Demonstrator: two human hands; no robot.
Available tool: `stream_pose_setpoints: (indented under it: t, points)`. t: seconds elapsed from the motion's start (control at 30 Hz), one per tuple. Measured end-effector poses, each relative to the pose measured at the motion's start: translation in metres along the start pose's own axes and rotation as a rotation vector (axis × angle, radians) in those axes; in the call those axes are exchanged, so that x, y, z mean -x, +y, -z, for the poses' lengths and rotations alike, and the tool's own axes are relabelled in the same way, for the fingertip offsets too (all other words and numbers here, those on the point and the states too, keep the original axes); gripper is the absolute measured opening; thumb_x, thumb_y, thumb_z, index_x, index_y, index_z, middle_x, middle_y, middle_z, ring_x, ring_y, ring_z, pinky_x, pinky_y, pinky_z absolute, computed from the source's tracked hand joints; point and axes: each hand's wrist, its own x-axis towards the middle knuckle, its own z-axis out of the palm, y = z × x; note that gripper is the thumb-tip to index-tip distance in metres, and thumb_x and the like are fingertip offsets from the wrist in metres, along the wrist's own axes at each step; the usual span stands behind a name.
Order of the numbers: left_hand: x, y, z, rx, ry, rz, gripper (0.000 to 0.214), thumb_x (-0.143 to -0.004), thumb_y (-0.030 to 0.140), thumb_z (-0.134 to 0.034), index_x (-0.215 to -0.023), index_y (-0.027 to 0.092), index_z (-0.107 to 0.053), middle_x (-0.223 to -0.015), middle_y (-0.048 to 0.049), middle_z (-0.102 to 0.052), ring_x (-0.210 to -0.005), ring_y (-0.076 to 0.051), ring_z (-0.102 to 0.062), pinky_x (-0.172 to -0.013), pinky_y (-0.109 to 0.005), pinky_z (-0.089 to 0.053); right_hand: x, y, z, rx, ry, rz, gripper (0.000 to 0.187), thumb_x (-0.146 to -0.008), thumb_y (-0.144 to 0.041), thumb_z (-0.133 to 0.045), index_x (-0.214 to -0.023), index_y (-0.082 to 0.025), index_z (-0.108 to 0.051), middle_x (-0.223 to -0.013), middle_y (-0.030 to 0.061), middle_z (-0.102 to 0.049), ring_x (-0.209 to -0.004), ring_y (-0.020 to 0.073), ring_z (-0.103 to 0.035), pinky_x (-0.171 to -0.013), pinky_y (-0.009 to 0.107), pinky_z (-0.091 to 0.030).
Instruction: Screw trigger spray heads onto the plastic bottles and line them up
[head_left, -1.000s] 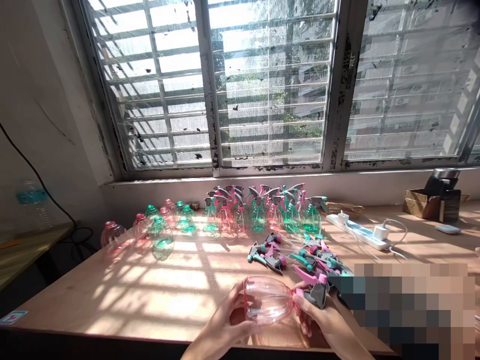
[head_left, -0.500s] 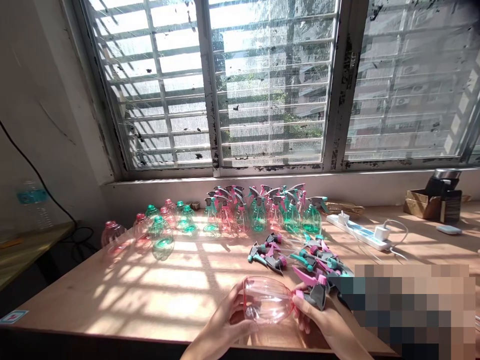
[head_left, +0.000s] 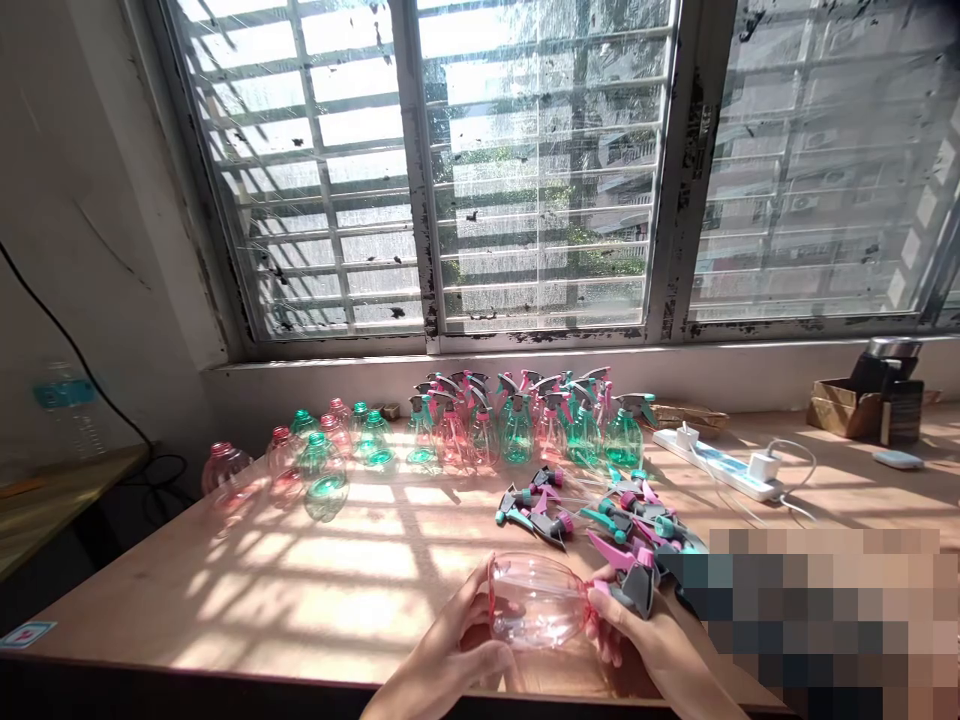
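Note:
A clear pink spray bottle (head_left: 538, 602) lies on its side in the air near the table's front edge, its base to the left. My left hand (head_left: 465, 635) is wrapped round the base end. At the neck, my right hand (head_left: 637, 625) pinches the pink collar of a grey and pink spray head (head_left: 636, 582), which sits on the bottle's mouth. How far the collar is screwed on I cannot tell. Just beyond my right hand lies a pile of loose spray heads (head_left: 630, 515) in grey, pink and teal.
Bottles with spray heads (head_left: 517, 430) stand in rows below the window. Several open bottles (head_left: 322, 465) stand at the left. A white power strip (head_left: 716, 465) with plugged-in chargers and a cardboard box (head_left: 844, 410) are at the right. A pixelated area covers the lower right.
The bottle and both hands have barely moved. The spray head has shifted a few pixels to the right with my right hand's fingers.

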Motion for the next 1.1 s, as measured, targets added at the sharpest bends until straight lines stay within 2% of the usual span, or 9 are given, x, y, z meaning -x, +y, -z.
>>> stream_pose_setpoints:
  t: [0.33,0.4,0.5,0.57,0.63,0.77,0.87,0.97,1.1]
  points:
    - [-0.007,-0.015,0.002,0.044,0.013,-0.016,0.109,-0.077,0.028,-0.088,-0.160,0.043,-0.018,-0.125,-0.0066,-0.065,-0.109,-0.023,-0.063,-0.091,-0.036,-0.050,-0.003,0.005,0.006,-0.086,-0.052,-0.050,0.044,-0.080,-0.059,-0.078,-0.088,-0.020,-0.059,-0.057,0.0028,-0.073,-0.044,0.0152,-0.059,-0.045,0.026,-0.041]
    - [-0.006,-0.010,0.002,0.041,0.014,-0.009,0.109,-0.076,0.030,-0.090,-0.159,0.044,-0.021,-0.127,-0.0064,-0.065,-0.110,-0.025,-0.063,-0.095,-0.039,-0.050,-0.003,0.004,0.005,-0.095,-0.047,-0.048,0.045,-0.078,-0.059,-0.080,-0.089,-0.020,-0.060,-0.057,0.0027,-0.073,-0.043,0.0151,-0.059,-0.045,0.026,-0.041]
    - [-0.004,0.001,0.002,0.019,-0.011,-0.011,0.089,-0.082,0.042,-0.083,-0.157,0.037,-0.036,-0.135,-0.0099,-0.063,-0.126,-0.031,-0.056,-0.109,-0.046,-0.042,-0.001,0.002,0.003,-0.085,-0.058,-0.043,0.045,-0.078,-0.058,-0.081,-0.087,-0.019,-0.060,-0.057,0.0027,-0.074,-0.042,0.0147,-0.059,-0.044,0.025,-0.041]
    - [-0.003,0.005,0.001,-0.002,-0.011,0.005,0.077,-0.087,0.046,-0.078,-0.154,0.034,-0.043,-0.140,-0.0117,-0.061,-0.131,-0.032,-0.053,-0.113,-0.048,-0.039,-0.001,0.000,0.002,-0.074,-0.056,-0.044,0.045,-0.078,-0.059,-0.080,-0.086,-0.019,-0.060,-0.058,0.0025,-0.074,-0.043,0.0149,-0.059,-0.045,0.025,-0.041]
    - [-0.003,0.004,0.002,-0.009,-0.007,0.020,0.079,-0.086,0.040,-0.080,-0.155,0.036,-0.041,-0.142,-0.0107,-0.060,-0.129,-0.032,-0.055,-0.111,-0.048,-0.041,-0.001,0.000,0.002,-0.076,-0.048,-0.051,0.046,-0.078,-0.061,-0.079,-0.086,-0.020,-0.060,-0.058,0.0021,-0.074,-0.043,0.0153,-0.059,-0.045,0.026,-0.041]
    - [-0.004,-0.007,0.002,0.010,-0.010,-0.005,0.101,-0.081,0.031,-0.085,-0.160,0.042,-0.023,-0.134,-0.0083,-0.063,-0.116,-0.027,-0.062,-0.098,-0.040,-0.049,-0.001,0.002,0.004,-0.093,-0.042,-0.069,0.050,-0.075,-0.065,-0.080,-0.086,-0.021,-0.059,-0.060,0.0023,-0.074,-0.044,0.0160,-0.059,-0.046,0.027,-0.041]
    - [-0.005,-0.009,0.001,0.039,-0.020,0.009,0.106,-0.082,0.031,-0.085,-0.161,0.042,-0.015,-0.134,-0.0095,-0.063,-0.123,-0.030,-0.059,-0.095,-0.037,-0.050,-0.001,0.002,0.004,-0.098,-0.043,-0.069,0.050,-0.074,-0.064,-0.081,-0.087,-0.021,-0.060,-0.060,0.0021,-0.073,-0.044,0.0164,-0.059,-0.046,0.027,-0.041]
    - [-0.003,0.000,-0.001,0.012,-0.016,-0.010,0.103,-0.082,0.034,-0.084,-0.161,0.041,-0.017,-0.146,-0.0095,-0.057,-0.135,-0.033,-0.051,-0.106,-0.042,-0.045,-0.001,0.002,0.003,-0.084,-0.051,-0.041,0.046,-0.077,-0.061,-0.079,-0.088,-0.021,-0.060,-0.060,0.0023,-0.073,-0.044,0.0162,-0.059,-0.045,0.027,-0.041]
    - [-0.001,0.009,-0.001,-0.011,-0.019,-0.007,0.085,-0.088,0.045,-0.077,-0.159,0.036,-0.032,-0.159,-0.0117,-0.045,-0.140,-0.037,-0.046,-0.115,-0.050,-0.038,-0.002,0.004,0.002,-0.065,-0.072,-0.003,0.043,-0.079,-0.058,-0.079,-0.091,-0.021,-0.061,-0.060,0.0017,-0.073,-0.044,0.0153,-0.059,-0.044,0.026,-0.040]
